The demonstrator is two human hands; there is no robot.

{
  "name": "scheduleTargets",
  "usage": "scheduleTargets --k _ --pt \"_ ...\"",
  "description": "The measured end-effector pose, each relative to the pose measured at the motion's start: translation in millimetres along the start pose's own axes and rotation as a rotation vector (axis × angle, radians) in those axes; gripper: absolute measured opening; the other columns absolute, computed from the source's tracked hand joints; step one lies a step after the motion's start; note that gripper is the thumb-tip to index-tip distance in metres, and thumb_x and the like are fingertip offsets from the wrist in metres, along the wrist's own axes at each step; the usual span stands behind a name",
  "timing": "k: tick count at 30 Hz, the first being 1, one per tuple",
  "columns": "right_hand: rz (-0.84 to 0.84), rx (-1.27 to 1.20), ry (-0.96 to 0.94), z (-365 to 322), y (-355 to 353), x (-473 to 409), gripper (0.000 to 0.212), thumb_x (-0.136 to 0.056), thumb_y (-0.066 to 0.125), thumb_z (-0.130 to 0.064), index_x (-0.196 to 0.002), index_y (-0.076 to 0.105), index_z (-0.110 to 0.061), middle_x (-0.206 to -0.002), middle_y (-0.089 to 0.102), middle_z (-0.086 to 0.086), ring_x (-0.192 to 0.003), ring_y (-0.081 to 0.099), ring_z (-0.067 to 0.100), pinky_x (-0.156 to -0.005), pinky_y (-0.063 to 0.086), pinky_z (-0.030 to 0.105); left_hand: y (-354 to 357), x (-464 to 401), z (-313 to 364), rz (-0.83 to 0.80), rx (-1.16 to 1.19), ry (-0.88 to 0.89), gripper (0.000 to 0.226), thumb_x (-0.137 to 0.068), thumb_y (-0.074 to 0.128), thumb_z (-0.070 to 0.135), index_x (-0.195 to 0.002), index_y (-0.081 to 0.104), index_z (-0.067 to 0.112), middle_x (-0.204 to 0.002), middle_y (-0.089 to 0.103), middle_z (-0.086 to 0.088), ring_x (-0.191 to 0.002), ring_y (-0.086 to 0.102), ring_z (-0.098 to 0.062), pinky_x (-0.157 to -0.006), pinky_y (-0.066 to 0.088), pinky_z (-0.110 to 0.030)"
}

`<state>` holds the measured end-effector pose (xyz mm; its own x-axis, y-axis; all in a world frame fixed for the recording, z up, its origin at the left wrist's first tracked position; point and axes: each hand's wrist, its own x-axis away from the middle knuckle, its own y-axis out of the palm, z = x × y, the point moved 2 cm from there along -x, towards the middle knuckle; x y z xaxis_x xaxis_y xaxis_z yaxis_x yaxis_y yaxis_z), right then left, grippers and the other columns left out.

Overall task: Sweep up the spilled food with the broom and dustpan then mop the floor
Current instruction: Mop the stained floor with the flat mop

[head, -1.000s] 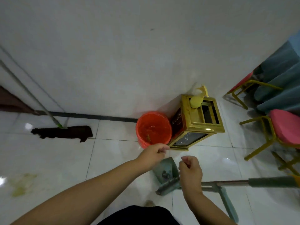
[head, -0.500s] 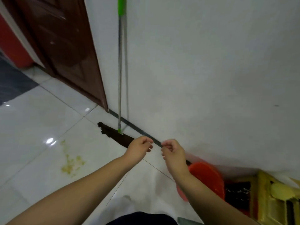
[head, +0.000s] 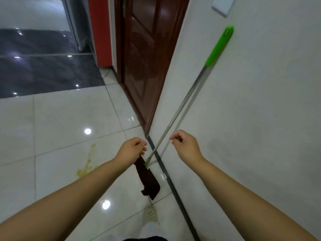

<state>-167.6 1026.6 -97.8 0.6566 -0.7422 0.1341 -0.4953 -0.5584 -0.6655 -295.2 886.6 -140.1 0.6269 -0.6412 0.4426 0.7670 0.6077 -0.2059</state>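
Head view: the mop [head: 180,108] leans against the white wall [head: 260,119] at the right, its green grip [head: 219,46] at the far upper end and its metal shaft running down to a dark brown mop pad [head: 147,180] lying on the floor [head: 60,119] beside the baseboard. The left hand [head: 132,148] hovers in front of the far end of the pad, fingers curled loosely, holding nothing visible. The right hand [head: 185,145] is raised just right of the shaft, fingers curled, not touching it. A yellowish stain [head: 86,164] marks the tiles left of the left forearm. A dark wooden door [head: 147,58] stands far centre. A floor drain [head: 150,213] sits near the bottom.
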Motion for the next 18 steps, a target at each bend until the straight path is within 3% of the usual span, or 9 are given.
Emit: scheduleTargets --k 3,7,12,16,18 --pt "-0.074 0.231 -0.145 -7 -23 -69 0.022 -0.091 0.048 -0.011 -0.093 0.066 -0.023 -0.082 0.059 -0.012 -0.070 0.052 0.005 -0.064 0.041 0.020 8 -29 23 0.109 0.087 -0.033 0.023 -0.095 0.041 0.006 -0.093 0.063 0.013 -0.089 0.066 -0.006 -0.078 0.060 -0.018 -0.064 0.046 -0.022" --pt "-0.116 0.616 -0.407 -16 -43 -156 0.028 -0.093 0.045 -0.011 -0.111 0.066 -0.016 -0.109 0.065 0.000 -0.104 0.054 0.017 -0.084 0.040 0.026 25 -55 43 0.174 0.129 -0.090 0.023 -0.097 0.040 0.009 -0.100 0.063 0.010 -0.094 0.066 -0.008 -0.081 0.061 -0.018 -0.065 0.046 -0.022" --pt "-0.179 1.190 -0.682 -8 -46 -234 0.033 -0.090 0.045 -0.007 -0.119 0.059 -0.012 -0.117 0.058 0.005 -0.112 0.050 0.024 -0.095 0.034 0.031 33 -70 44 0.260 0.155 -0.165 0.024 -0.096 0.040 0.006 -0.096 0.063 0.012 -0.089 0.066 -0.004 -0.077 0.061 -0.015 -0.067 0.047 -0.021" --pt "-0.242 1.536 -0.697 0 -47 -261 0.033 -0.088 0.052 -0.013 -0.120 0.057 -0.012 -0.122 0.056 0.006 -0.114 0.050 0.024 -0.107 0.029 0.036 27 -70 37 0.338 0.130 -0.223 0.023 -0.096 0.040 0.007 -0.097 0.063 0.011 -0.091 0.066 -0.005 -0.078 0.061 -0.016 -0.069 0.048 -0.023" --pt "-0.266 1.676 -0.678 2 -46 -267 0.034 -0.088 0.055 -0.017 -0.122 0.057 -0.016 -0.121 0.057 0.002 -0.113 0.053 0.020 -0.105 0.030 0.034 25 -70 35 0.356 0.119 -0.239 0.023 -0.096 0.040 0.007 -0.099 0.063 0.010 -0.093 0.066 -0.006 -0.080 0.060 -0.017 -0.069 0.047 -0.023"
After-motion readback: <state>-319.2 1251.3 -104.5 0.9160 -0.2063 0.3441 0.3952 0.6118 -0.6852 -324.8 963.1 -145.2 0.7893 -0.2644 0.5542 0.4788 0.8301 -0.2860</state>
